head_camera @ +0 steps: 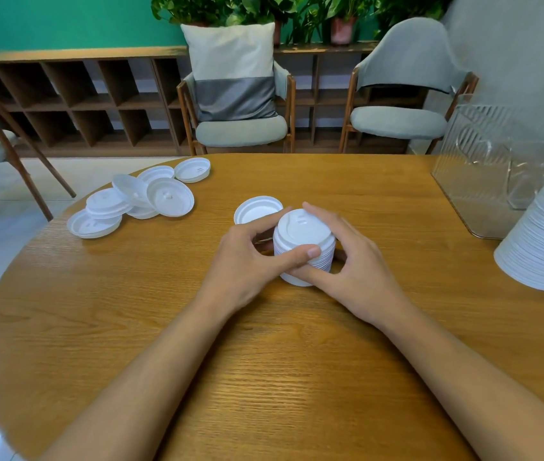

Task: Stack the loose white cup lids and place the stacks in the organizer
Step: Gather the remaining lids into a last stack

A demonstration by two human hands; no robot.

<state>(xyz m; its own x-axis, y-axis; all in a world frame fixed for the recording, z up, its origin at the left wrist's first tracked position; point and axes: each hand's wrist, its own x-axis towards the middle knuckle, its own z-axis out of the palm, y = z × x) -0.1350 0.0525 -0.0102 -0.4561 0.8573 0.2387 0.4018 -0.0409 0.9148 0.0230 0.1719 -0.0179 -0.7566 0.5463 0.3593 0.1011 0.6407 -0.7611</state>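
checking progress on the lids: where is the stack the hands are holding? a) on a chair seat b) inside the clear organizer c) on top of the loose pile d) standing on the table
d: the left hand and right hand grip the stack standing on the table.

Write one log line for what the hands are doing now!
left hand: grips short stack of white plastic cup lids | right hand: grips same stack | loose white lids: unstacked, far left

No readable txt, labels or nos.; embossed marks on top of the lid stack (302, 227) illegible.
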